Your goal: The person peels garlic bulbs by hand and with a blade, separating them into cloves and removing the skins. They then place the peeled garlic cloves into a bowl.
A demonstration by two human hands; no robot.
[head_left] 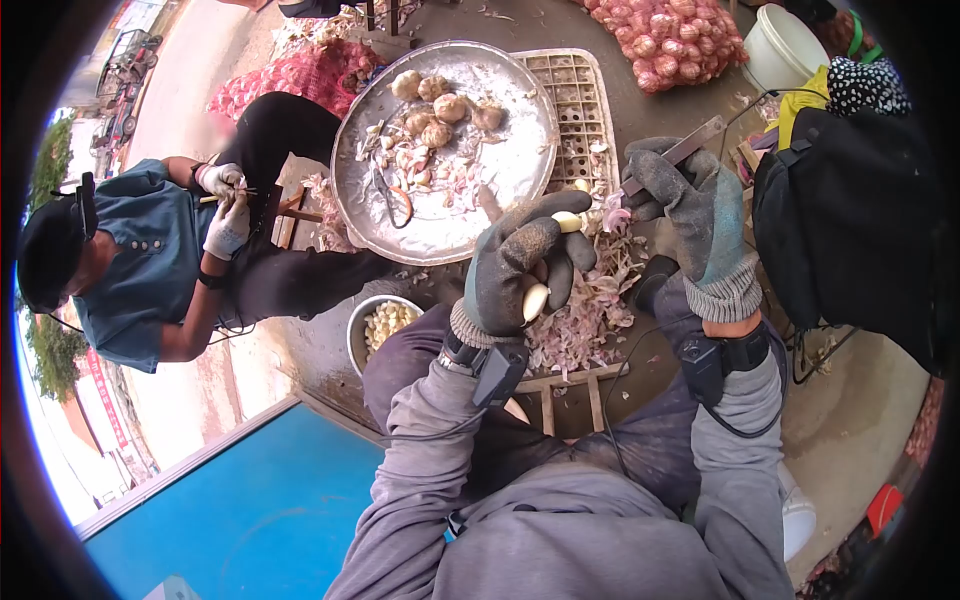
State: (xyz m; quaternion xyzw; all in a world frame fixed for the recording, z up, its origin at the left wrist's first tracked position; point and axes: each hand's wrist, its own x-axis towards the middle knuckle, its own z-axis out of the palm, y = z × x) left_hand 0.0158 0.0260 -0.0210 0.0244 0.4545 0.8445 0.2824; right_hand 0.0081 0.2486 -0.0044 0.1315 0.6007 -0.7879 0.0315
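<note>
My left hand (520, 262), in a dark grey-blue work glove, is closed around peeled garlic cloves. One garlic clove (567, 222) shows at the fingertips and another (536, 302) lower, by the palm. My right hand (695, 205), gloved alike, grips a knife (698, 140) whose flat metal strip points up and to the right. Purplish garlic skin (617, 216) hangs by the right fingertips. Beyond my left hand is a round metal tray (450, 250) bearing whole garlic bulbs (450, 107), loose cloves and a tool with a curved orange-brown handle (402, 207).
Garlic peelings (575, 320) lie in a heap below my hands. A bowl of peeled cloves (383, 325) stands by my left knee. A co-worker (150, 260) in white gloves sits at left. Net sacks of garlic (665, 40), a white bucket (785, 50) and a black bag (850, 220) surround the tray.
</note>
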